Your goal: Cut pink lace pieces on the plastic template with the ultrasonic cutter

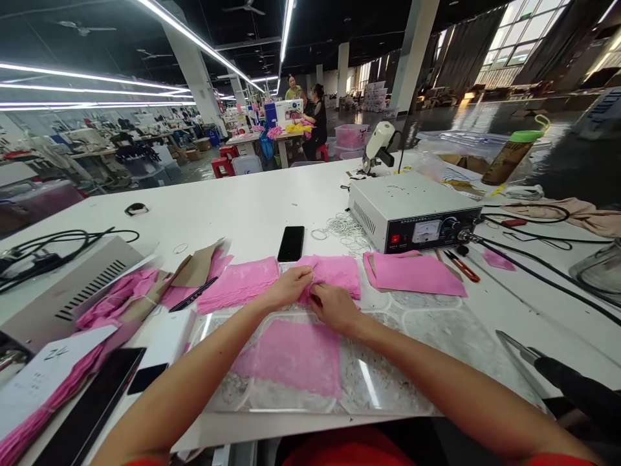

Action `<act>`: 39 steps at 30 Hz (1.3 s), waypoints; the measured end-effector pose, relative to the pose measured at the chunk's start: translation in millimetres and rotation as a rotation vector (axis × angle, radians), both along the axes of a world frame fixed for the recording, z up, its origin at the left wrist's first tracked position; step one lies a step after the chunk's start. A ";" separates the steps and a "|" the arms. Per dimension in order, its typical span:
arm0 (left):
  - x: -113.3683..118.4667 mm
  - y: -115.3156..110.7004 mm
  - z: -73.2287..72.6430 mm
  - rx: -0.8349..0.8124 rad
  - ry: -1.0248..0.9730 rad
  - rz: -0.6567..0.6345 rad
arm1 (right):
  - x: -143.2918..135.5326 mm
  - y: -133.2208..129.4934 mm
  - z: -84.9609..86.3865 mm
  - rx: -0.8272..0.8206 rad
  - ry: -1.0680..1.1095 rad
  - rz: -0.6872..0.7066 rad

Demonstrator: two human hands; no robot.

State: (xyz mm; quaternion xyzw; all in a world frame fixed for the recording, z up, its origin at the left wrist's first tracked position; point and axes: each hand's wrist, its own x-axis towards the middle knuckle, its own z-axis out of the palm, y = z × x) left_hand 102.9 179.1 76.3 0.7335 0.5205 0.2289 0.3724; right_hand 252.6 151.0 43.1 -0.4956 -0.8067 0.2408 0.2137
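Both hands meet at the near left part of the middle stack of pink fabric pieces (pixel 342 270). My left hand (pixel 291 286) is closed, its thumb and fingers pinching the fabric at the stack's left side. Beside it, my right hand (pixel 336 307) has its fingers curled on the same pink fabric at the near edge; the fingertips are partly hidden. A single thin pink piece (pixel 298 356) lies flat nearer to me on a clear-topped, marbled board (pixel 427 330). Left of my hands is another layered pink stack (pixel 242 279). Smoother pink panels (pixel 417 272) lie to the right.
A black phone (pixel 291 243) lies behind the stacks. A grey control box (pixel 412 210) with cables stands at back right, near loose pale rings (pixel 347 230). Orange-handled snips (pixel 463 266) and a pointed black-handled tool (pixel 557 372) lie right. Another grey box (pixel 72 291) stands left.
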 end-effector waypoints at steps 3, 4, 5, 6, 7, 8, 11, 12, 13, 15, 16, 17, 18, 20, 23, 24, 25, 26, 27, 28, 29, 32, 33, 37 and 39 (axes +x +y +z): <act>-2.2 4.1 1.0 -0.045 -0.004 0.040 | 6.7 -3.1 -1.4 -0.040 0.110 0.043; -4.5 5.9 1.1 -0.062 -0.005 0.064 | 11.1 -4.9 -0.9 -0.066 0.156 0.055; -7.8 8.0 1.2 -0.079 -0.005 0.093 | 16.4 -6.8 0.0 -0.098 0.206 0.063; -11.9 10.1 1.3 -0.091 -0.003 0.127 | 22.6 -8.6 1.2 -0.136 0.258 0.067; -16.6 12.3 1.6 -0.096 0.001 0.162 | 29.4 -9.9 2.5 -0.178 0.311 0.065; -21.5 14.1 2.1 -0.094 0.006 0.199 | 36.8 -10.8 3.8 -0.225 0.362 0.060; -32.8 14.1 4.5 -0.037 0.021 0.288 | 59.7 -11.3 5.4 -0.389 0.508 0.029; -33.8 11.3 4.9 -0.008 0.022 0.297 | 66.9 -11.0 4.6 -0.447 0.556 0.015; -32.8 7.1 4.6 0.018 0.020 0.288 | 73.5 -10.7 3.4 -0.502 0.603 -0.002; -24.8 -5.0 1.6 0.043 0.005 0.211 | 84.0 -10.2 0.1 -0.600 0.697 -0.040; -18.4 -12.0 -1.2 0.041 -0.007 0.153 | 87.5 -10.1 -1.1 -0.640 0.742 -0.058; -10.8 -18.8 -4.6 0.033 -0.021 0.089 | 89.8 -10.2 -1.6 -0.674 0.785 -0.073; -2.5 -25.0 -8.3 0.024 -0.037 0.029 | 90.8 -10.4 -0.9 -0.701 0.823 -0.084; 14.0 -33.6 -14.7 0.012 -0.073 -0.071 | 90.6 -11.8 4.4 -0.738 0.893 -0.094; 33.5 -38.2 -18.5 0.026 -0.113 -0.168 | 93.6 -17.0 18.2 -0.815 1.054 -0.060; 38.1 -39.1 -18.2 0.041 -0.118 -0.185 | 98.3 -19.9 22.0 -0.841 1.112 -0.043; 41.9 -40.6 -17.5 0.061 -0.117 -0.194 | 105.5 -23.3 24.1 -0.861 1.155 -0.037; 45.1 -43.0 -16.9 0.086 -0.111 -0.194 | 115.3 -27.4 24.2 -0.872 1.172 -0.050; 48.0 -46.4 -16.6 0.116 -0.100 -0.188 | 127.2 -32.1 22.1 -0.871 1.159 -0.089; 50.9 -50.8 -16.9 0.148 -0.084 -0.183 | 140.6 -37.4 18.0 -0.864 1.119 -0.155; 54.0 -55.9 -17.8 0.181 -0.065 -0.186 | 154.5 -43.1 12.4 -0.848 1.062 -0.240; 65.4 -71.7 -24.7 0.272 0.005 -0.256 | 190.9 -59.6 -5.2 -0.740 0.893 -0.504; 70.1 -75.7 -28.0 0.299 0.030 -0.293 | 198.9 -63.5 -9.2 -0.689 0.847 -0.566; 89.4 -78.8 -42.1 0.397 0.140 -0.400 | 207.1 -65.9 -11.7 -0.420 0.517 -0.632; 96.6 -74.4 -47.4 0.432 0.181 -0.422 | 201.9 -62.2 -9.1 -0.254 0.304 -0.595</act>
